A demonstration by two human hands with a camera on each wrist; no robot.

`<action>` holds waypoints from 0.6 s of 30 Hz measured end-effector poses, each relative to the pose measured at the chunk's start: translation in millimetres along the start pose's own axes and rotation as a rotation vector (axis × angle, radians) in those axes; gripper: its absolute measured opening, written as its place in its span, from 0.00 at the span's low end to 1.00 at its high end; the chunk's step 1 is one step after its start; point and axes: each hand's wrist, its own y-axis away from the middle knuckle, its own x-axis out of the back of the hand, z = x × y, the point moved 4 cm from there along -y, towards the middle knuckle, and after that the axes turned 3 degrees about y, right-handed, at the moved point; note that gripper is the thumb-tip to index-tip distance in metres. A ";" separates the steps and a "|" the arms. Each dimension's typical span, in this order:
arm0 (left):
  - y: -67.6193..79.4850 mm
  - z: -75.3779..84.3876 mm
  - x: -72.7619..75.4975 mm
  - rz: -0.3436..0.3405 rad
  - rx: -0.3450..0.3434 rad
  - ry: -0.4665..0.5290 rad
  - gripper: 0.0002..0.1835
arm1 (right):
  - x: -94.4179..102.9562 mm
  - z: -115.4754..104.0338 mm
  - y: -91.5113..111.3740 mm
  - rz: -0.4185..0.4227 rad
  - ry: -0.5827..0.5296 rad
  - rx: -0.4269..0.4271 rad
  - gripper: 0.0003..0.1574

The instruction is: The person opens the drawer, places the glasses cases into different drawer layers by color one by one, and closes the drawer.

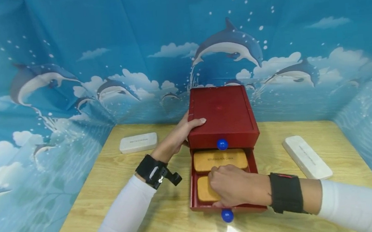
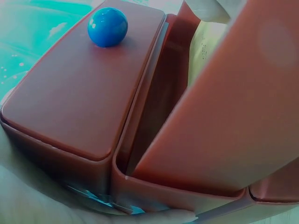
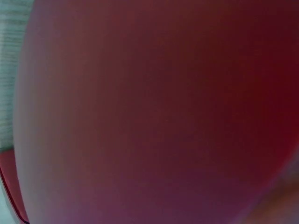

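Note:
A red drawer box point(image 1: 219, 109) with blue knobs has a lower drawer point(image 1: 192, 199) pulled out below its shut top drawer. Two yellow oblong cases lie in it, a rear printed case point(image 1: 220, 160) and a front case point(image 1: 205, 189). My right hand point(image 1: 232, 185) reaches over the front case with curled fingers, gripping it and hiding much of it. My left hand point(image 1: 179, 133) lies against the box's left side, its thumb across the top edge and its other fingers mostly hidden. A blurred red surface point(image 3: 154, 102) fills most of the right wrist view.
One white case point(image 1: 139, 142) lies on the wooden table point(image 1: 113, 194) to the left. Another white case point(image 1: 307, 156) lies slantwise at the right. The open drawer's blue knob point(image 1: 227, 215) juts toward me. A dolphin-print curtain point(image 1: 153, 31) rises behind the box and on both sides.

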 end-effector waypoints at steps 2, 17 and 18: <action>0.1 0.0 0.1 -0.003 0.003 0.002 0.41 | 1.3 -0.5 0.4 0.000 -0.001 -0.003 0.34; 0.9 0.3 1.4 0.005 0.012 -0.005 0.42 | 3.7 1.7 4.8 -0.077 -0.185 -0.094 0.38; 0.9 0.3 1.2 0.003 0.013 -0.005 0.42 | 4.1 2.0 5.1 -0.087 -0.207 -0.107 0.38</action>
